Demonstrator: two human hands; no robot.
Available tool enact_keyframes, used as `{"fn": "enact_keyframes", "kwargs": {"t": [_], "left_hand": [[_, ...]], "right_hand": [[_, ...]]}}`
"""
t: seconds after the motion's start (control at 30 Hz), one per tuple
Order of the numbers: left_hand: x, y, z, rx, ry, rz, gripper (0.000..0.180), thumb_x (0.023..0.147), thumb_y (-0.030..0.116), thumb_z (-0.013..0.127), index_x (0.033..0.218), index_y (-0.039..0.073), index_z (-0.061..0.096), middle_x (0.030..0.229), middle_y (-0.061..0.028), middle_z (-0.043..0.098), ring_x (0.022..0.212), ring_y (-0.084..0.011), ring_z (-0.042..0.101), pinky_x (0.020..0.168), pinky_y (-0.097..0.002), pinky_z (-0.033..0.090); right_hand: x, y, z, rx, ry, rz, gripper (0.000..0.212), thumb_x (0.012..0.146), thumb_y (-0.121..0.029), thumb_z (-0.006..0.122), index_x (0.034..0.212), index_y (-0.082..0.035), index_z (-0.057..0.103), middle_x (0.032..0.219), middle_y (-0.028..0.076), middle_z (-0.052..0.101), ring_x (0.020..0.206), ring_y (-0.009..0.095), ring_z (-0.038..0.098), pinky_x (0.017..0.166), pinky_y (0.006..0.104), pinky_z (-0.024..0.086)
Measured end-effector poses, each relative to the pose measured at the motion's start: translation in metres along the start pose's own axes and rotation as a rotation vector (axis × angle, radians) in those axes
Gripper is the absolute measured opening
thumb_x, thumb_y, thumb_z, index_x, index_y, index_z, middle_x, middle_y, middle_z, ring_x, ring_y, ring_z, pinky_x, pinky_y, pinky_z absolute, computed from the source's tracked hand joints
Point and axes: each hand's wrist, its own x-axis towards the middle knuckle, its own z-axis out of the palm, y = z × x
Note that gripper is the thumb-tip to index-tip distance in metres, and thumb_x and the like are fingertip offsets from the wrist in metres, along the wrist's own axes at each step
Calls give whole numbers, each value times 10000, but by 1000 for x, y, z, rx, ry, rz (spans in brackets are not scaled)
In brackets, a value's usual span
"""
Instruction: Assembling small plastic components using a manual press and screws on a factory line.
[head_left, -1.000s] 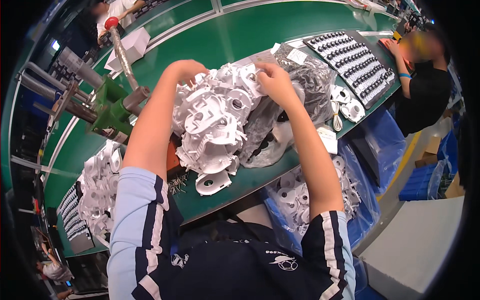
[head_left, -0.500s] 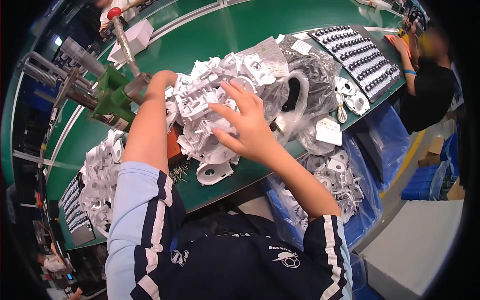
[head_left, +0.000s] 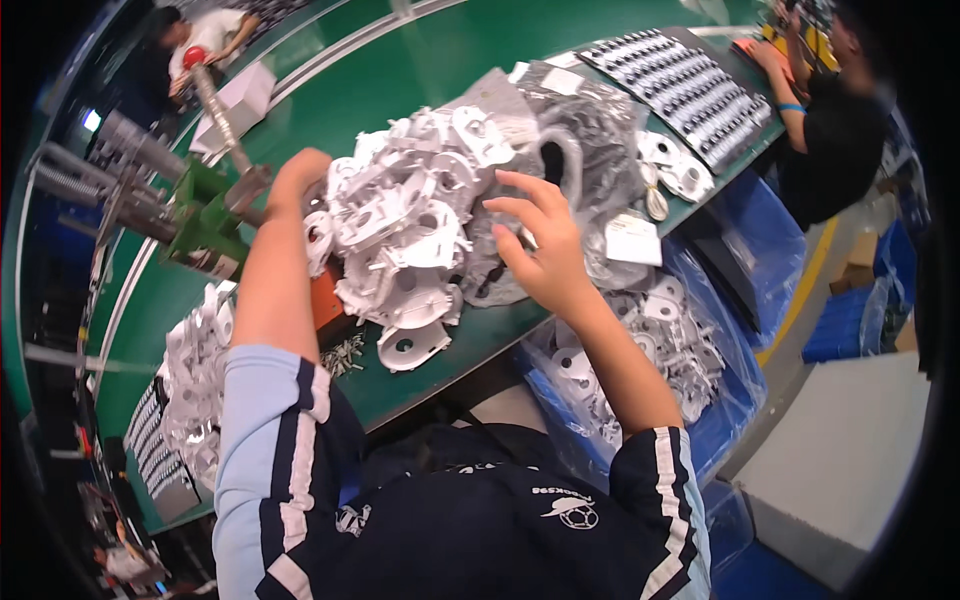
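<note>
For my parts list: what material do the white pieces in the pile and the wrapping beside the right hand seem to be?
The white pieces look like moulded plastic, matte: uniform white, with holes and thin ribs. Painted metal cannot be ruled out. The wrapping seems to be thin clear plastic film: it is see-through, creased and glossy.

Green press fixture [head_left: 205,215] sitting at my left, black tray of small parts [head_left: 685,90] lying far right, blue bin [head_left: 640,370] of white castings hanging below the bench [head_left: 390,70] edge.
</note>
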Motion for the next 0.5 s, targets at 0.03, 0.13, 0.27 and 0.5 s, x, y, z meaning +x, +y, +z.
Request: {"fn": "enact_keyframes", "kwargs": {"t": [0.03,0.13,0.27,0.5], "left_hand": [[7,-6,5,-72,-106,-33,208,710,195,562,674,-2,621,680,-104,607,620,-199,564,555,-394,434],[26,-21,13,-270,-23,-54,242,734,209,533,645,-10,585,607,-78,539,527,-169,455,465,-372,339],[33,-22,12,-621,-46,-136,178,749,172,489,687,38,590,624,-63,533,528,-186,461,480,-343,355],[11,-2,4,-747,-51,-335,214,767,166,467,862,-6,554,835,-140,585,721,-288,602,596,-409,515]], "right_hand": [[-5,3,-9,-1,22,49,214,753,-71,600,963,-56,634,1188,113,552,1093,294,495,935,367,374],[-29,17,-46,-69,113,161,199,772,-72,585,961,-42,637,1152,116,576,1062,267,525,925,345,389],[-73,37,-105,-141,248,326,187,804,-65,562,967,-5,632,1126,111,589,1013,197,553,890,293,406],[-143,83,-179,-186,498,625,177,837,-57,538,964,15,638,1015,67,618,942,125,548,844,242,415]]}}
